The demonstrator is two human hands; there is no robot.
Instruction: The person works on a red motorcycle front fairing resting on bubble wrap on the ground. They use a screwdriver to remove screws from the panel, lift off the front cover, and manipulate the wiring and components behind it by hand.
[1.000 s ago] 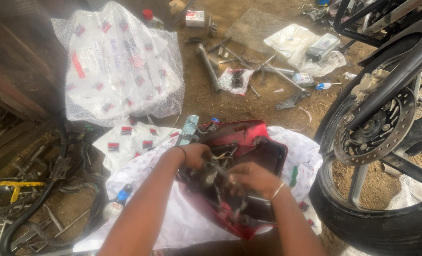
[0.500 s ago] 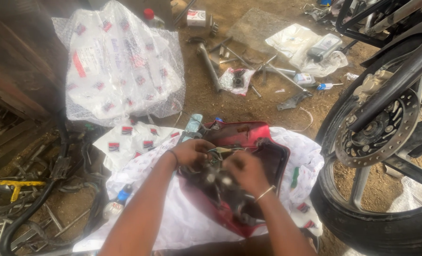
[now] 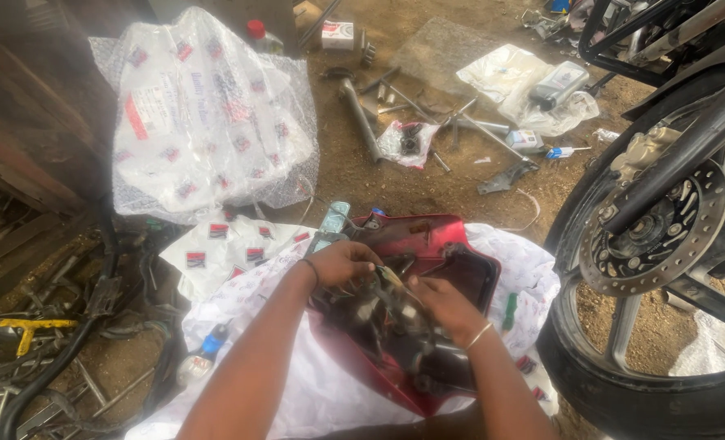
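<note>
Red cowl (image 3: pixel 427 244) lies inside-up on white plastic sheet (image 3: pixel 525 269) on the dirt, just left of the wheel (image 3: pixel 647 244). Its dark inner side carries a wire bundle (image 3: pixel 387 314) in the middle. Left hand (image 3: pixel 342 262) sits on the cowl's left edge, fingers curled narrow around wires at the bundle's top. Right hand (image 3: pixel 444 305) is on the bundle's right side, fingers bent and pinching wires; exactly which wire, cannot tell. Both hands nearly touching over the bundle. Green-handled tool (image 3: pixel 509 311) lies on the sheet just right of the cowl. Bubble-wrapped part (image 3: pixel 207 122) lies well apart, upper left. Metal rod (image 3: pixel 361 118) and loose tools are scattered on the dirt beyond. Blue-capped bottle (image 3: pixel 199 358) at lower left beside black cables (image 3: pixel 77 342). Wheel has 1 brake disc (image 3: pixel 664 236).
</note>
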